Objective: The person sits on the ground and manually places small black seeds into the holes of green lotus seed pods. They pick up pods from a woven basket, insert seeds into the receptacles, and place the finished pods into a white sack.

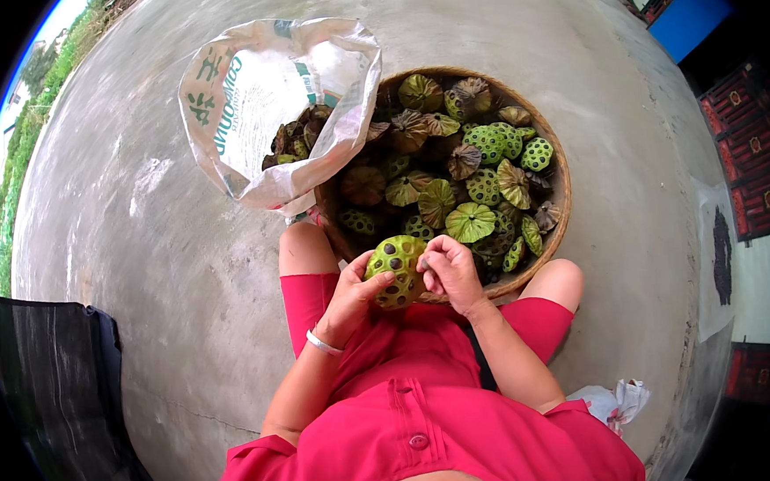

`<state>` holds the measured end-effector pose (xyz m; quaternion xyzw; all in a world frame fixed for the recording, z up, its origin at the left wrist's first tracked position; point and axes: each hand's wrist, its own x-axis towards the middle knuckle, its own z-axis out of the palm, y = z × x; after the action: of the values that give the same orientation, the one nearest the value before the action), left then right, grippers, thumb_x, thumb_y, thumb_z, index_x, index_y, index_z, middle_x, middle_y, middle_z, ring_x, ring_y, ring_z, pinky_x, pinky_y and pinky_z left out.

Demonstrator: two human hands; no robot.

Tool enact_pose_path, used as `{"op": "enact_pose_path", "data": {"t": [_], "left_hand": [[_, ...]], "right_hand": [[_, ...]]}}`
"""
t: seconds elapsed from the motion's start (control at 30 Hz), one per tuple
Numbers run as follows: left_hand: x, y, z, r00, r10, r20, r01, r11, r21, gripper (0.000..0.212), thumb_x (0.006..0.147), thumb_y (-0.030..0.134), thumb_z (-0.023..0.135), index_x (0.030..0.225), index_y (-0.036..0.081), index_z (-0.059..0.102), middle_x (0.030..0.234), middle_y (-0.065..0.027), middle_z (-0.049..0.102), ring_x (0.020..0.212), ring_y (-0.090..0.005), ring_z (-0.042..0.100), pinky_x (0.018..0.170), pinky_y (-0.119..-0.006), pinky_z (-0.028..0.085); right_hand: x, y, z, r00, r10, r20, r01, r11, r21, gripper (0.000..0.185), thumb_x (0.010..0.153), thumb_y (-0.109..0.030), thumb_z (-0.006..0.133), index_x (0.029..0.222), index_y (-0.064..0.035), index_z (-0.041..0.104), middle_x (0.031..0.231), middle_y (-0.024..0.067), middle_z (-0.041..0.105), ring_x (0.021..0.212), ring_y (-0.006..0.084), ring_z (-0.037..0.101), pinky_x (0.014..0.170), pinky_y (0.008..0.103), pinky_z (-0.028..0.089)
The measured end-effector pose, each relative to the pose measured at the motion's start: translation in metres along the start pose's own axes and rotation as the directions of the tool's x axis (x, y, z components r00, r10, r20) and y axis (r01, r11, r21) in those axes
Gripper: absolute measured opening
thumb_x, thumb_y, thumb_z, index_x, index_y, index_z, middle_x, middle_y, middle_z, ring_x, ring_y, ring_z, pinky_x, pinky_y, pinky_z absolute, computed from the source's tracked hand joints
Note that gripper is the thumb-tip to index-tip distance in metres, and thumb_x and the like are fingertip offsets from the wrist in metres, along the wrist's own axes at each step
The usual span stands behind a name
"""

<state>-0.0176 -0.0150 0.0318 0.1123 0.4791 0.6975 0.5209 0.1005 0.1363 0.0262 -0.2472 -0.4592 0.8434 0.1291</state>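
Note:
A green lotus seed pod, with dark seeds showing in its holes, is held above my lap. My left hand grips its left side, the thumb lying across the pod's face. At the pod's right edge my right hand has thumb and fingers pinched together; a small greyish thing that looks like a lotus seed shows at the fingertips. Just beyond my hands stands a round woven basket between my knees. It holds many lotus pods, some green, some brown and dried, lying at various angles.
An open white woven sack bearing print stands against the basket's left side, with brownish pods inside. A white plastic bag lies right of me on the concrete floor. Black sheeting hangs at lower left.

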Motion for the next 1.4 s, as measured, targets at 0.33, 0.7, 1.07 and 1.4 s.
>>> {"op": "enact_pose_path", "data": {"t": [0.33,0.7,1.07,1.4], "left_hand": [[0.005,-0.027,-0.003,0.997,-0.076,-0.025,0.078,0.995,0.065,0.016,0.083,0.006,0.065,0.097,0.002,0.058,0.088,-0.0028,0.062,0.079,-0.0093,0.06,0.07,-0.023,0.051],[0.016,-0.029,0.014,0.998,0.039,-0.059,-0.01,0.906,0.424,0.022,0.082,0.006,0.063,0.103,-0.002,0.062,0.088,-0.0019,0.064,0.078,-0.0077,0.059,0.071,-0.022,0.048],[0.022,0.001,-0.017,0.987,-0.028,-0.159,0.063,0.974,0.216,0.025,0.075,0.002,0.062,0.099,-0.004,0.062,0.087,-0.0055,0.065,0.075,-0.0112,0.061,0.069,-0.024,0.05],[0.033,0.027,-0.026,0.981,-0.154,0.118,0.153,0.988,0.015,0.029,0.082,0.008,0.062,0.109,-0.002,0.057,0.1,-0.0052,0.064,0.086,-0.011,0.062,0.078,-0.025,0.05]], "right_hand": [[0.004,0.033,0.017,0.924,-0.382,-0.009,0.265,0.659,-0.704,0.042,0.081,-0.039,0.069,0.088,-0.0018,0.051,0.068,0.0123,0.058,0.059,0.0187,0.057,0.055,0.0322,0.045],[0.01,0.035,0.008,0.921,-0.346,-0.178,0.154,0.744,-0.651,0.036,0.091,-0.035,0.057,0.079,-0.0013,0.052,0.057,0.0088,0.053,0.052,0.0183,0.052,0.051,0.0339,0.042],[0.031,0.026,-0.005,0.99,-0.015,-0.143,0.009,0.999,-0.036,0.016,0.092,-0.016,0.055,0.084,-0.0031,0.059,0.063,-0.0022,0.049,0.043,0.0025,0.039,0.039,0.018,0.029],[0.03,0.009,0.002,0.98,0.031,0.197,0.03,0.953,-0.301,0.033,0.089,-0.024,0.063,0.111,0.0006,0.057,0.098,0.0013,0.062,0.086,0.0064,0.055,0.08,0.0232,0.046]]}}
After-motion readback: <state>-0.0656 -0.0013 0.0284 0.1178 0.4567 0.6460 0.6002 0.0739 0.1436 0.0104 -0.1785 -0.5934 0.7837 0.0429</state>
